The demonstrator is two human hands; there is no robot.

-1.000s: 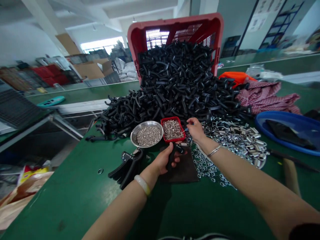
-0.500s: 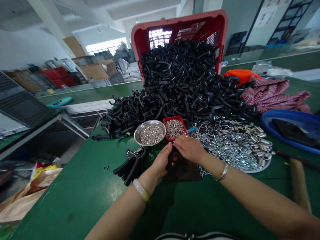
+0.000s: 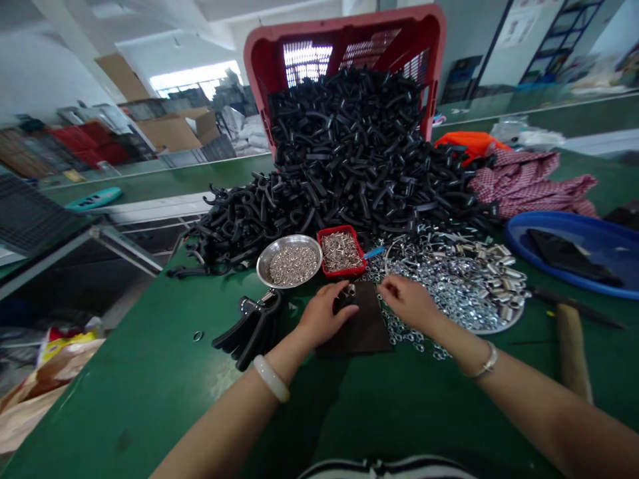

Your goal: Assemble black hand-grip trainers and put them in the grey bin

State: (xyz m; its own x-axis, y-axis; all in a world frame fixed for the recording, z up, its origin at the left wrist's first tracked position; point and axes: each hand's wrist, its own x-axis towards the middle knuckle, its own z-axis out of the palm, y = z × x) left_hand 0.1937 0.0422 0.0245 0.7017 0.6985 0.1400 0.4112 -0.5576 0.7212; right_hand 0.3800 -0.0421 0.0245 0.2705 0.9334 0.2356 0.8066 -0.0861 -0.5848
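Observation:
My left hand point(image 3: 327, 316) is closed around a black plastic handle point(image 3: 344, 301), mostly hidden by the fingers, with a small shiny metal piece at its top. It is over a dark flat plate point(image 3: 367, 326) on the table. To the right, my right hand point(image 3: 408, 303) is pinched at the left edge of a heap of metal rings and sleeves point(image 3: 454, 286); what lies between its fingertips is too small to make out. Just beyond the hands are a red tray of small metal pins point(image 3: 342, 251) and a metal bowl of tiny parts point(image 3: 290, 263).
Several black hand grips point(image 3: 252, 326) with springs lie left of my left hand, near a loose ring point(image 3: 198, 336). A large pile of black handles point(image 3: 344, 166) spills from a red crate point(image 3: 253, 73). At right are a blue basin point(image 3: 519, 246) and a hammer point(image 3: 574, 352).
My hands have moved apart. The right hand has left the handle and gone right to the ring heap; the left hand has turned, still holding the handle. The view has shifted slightly.

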